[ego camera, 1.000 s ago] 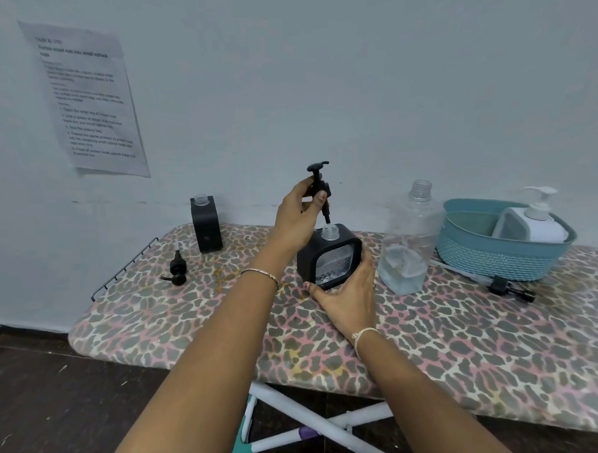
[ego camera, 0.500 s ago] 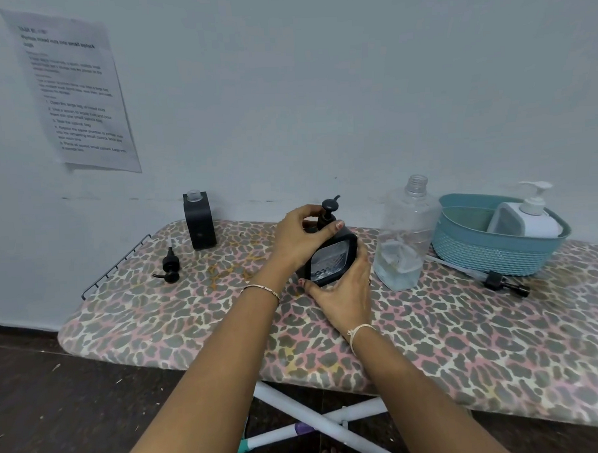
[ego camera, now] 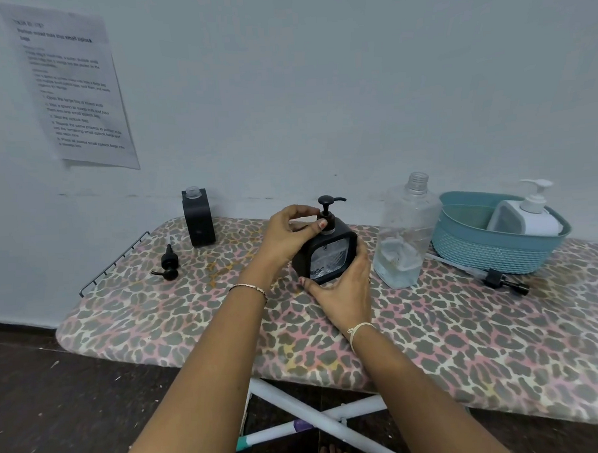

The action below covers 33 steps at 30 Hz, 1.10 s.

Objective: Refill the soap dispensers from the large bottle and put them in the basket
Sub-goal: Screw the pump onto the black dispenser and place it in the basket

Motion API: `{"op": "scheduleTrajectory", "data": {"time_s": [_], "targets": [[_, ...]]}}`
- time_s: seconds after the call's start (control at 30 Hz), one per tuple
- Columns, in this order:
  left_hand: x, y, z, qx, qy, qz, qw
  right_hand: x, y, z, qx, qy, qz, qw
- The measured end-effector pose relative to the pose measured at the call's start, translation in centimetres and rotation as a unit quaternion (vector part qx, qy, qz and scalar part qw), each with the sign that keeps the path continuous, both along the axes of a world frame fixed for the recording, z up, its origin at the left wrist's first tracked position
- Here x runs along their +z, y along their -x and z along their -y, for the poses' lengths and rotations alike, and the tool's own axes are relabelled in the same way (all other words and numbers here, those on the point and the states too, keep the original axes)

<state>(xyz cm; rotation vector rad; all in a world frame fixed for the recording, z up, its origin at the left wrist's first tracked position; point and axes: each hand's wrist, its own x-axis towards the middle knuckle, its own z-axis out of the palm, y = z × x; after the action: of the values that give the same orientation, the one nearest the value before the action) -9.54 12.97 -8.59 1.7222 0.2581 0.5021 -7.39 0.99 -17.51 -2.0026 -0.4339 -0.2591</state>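
The left hand [ego camera: 288, 234] is pinching the pump [ego camera: 328, 215] atop the black dispenser [ego camera: 327, 257]; the right hand [ego camera: 345, 287] is curling around its base. The dispenser is seemingly tilting slightly.

Pale wall [ego camera: 319, 88], dark floor [ego camera: 41, 391] — leopard-print ironing board [ego camera: 467, 339].

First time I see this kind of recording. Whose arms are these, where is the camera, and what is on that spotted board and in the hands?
No machine: a person works bare-handed, with one camera on their head looking down at both arms. The left hand pinches the black pump on the neck of a black dispenser, which the right hand grips. On the leopard-print ironing board also stand a second black dispenser with an open neck, a loose pump near it, the large clear bottle, uncapped, and a teal basket holding a white dispenser. A third pump lies before the basket.
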Motion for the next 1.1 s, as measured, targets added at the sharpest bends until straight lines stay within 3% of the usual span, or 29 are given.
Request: {"op": "scheduleTrajectory", "data": {"time_s": [0.07, 0.27, 0.47, 0.57, 0.77, 1.0, 1.1], "targets": [[0.5, -0.3, 0.6, 0.027, -0.007, -0.016, 0.999, 0.0, 0.0, 0.0, -0.001, 0.001, 0.002, 1.0], [1.0, -1.9, 1.8, 0.114, -0.148, -0.027, 0.982, 0.0, -0.1, 0.0, -0.006, -0.011, 0.0, 1.0], [1.0, -0.8, -0.2, -0.023, -0.095, -0.05, 0.994, -0.1, -0.1, 0.0, -0.001, -0.003, 0.001, 1.0], [1.1, -0.5, -1.0, -0.043, -0.071, -0.034, 0.996, -0.1, 0.0, 0.1, -0.002, 0.0, -0.003, 1.0], [0.8, -0.9, -0.1, 0.061, -0.074, -0.03, 0.995, 0.1, 0.1, 0.1, 0.001, 0.005, -0.004, 1.0], [0.0, -1.5, 3.0, 0.15, -0.21, 0.01, 0.966, 0.1, 0.0, 0.0, -0.002, -0.004, -0.005, 1.0], [-0.3, -1.6, 2.3, 0.146, -0.189, 0.003, 0.971, 0.0, -0.1, 0.1, -0.001, -0.003, -0.003, 1.0]]}}
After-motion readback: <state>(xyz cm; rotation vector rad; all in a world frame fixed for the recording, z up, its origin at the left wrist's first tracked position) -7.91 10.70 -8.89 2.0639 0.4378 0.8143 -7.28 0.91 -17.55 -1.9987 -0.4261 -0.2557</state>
